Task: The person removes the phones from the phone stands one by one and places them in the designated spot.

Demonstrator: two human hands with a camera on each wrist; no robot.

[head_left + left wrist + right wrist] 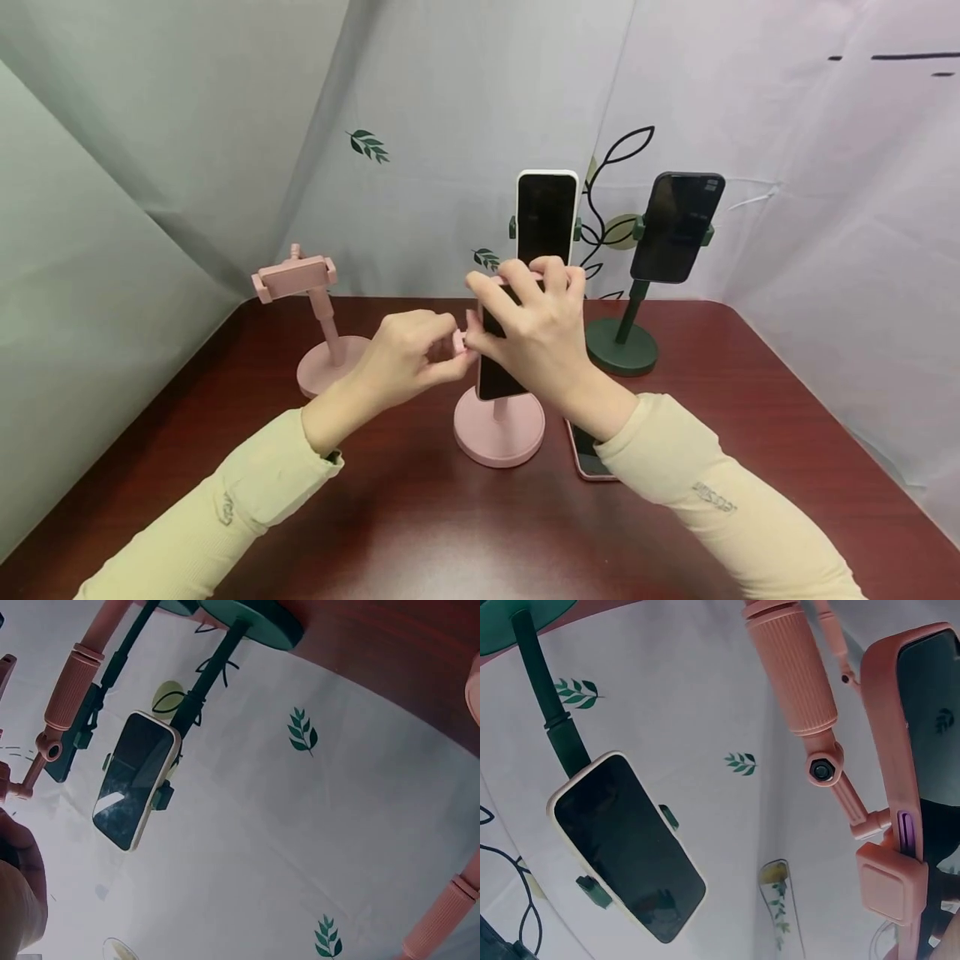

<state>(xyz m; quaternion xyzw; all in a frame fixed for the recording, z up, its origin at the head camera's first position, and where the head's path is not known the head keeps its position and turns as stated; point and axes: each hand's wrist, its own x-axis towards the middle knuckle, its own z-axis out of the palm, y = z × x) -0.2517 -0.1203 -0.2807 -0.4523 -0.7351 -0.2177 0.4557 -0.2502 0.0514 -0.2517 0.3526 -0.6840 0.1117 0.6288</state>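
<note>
In the head view, a pink-cased phone (498,379) stands upright at a pink phone stand (498,442) near the table's middle. My right hand (543,337) grips this phone from above, its fingers bent over the top edge and its thumb at the left side. To the left, my left hand (412,354) pinches the stand's small pink clamp end (459,342) between thumb and fingers. The right wrist view shows the pink case (885,712) beside a pink clamp jaw (891,881). Most of the clamp is hidden behind the phone.
A second pink stand (330,333) with no phone is at the left. Behind my right hand, a green stand holds a white-cased phone (546,217); another green stand (622,346) holds a black phone (677,229). One more phone (588,450) lies under my right forearm.
</note>
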